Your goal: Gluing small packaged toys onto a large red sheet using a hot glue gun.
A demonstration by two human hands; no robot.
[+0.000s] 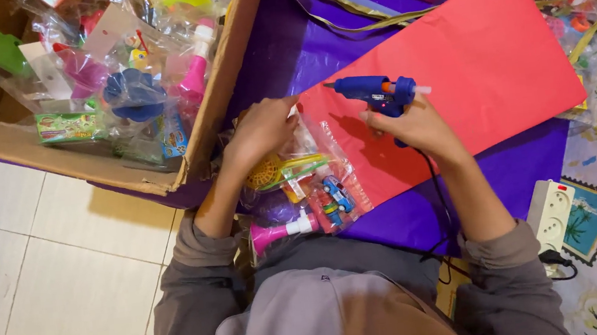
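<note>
My right hand [416, 127] grips a blue hot glue gun [376, 93] with its nozzle pointing left over the near-left corner of a red paper sheet [479, 60]. My left hand [259, 131] presses on a clear plastic bag of small toys [308, 188], at the bag's upper edge where it meets the red sheet. Inside the bag are a tiny blue car, a yellow piece and a pink trumpet-like toy. The glue gun's black cord runs down along my right forearm.
A cardboard box [225, 72] full of bagged toys stands at the upper left. Purple wrapping sheet [407, 215] lies under the red paper. A white power strip [551, 215] sits at the right on a patterned mat. White floor tiles [65, 266] lie at the left.
</note>
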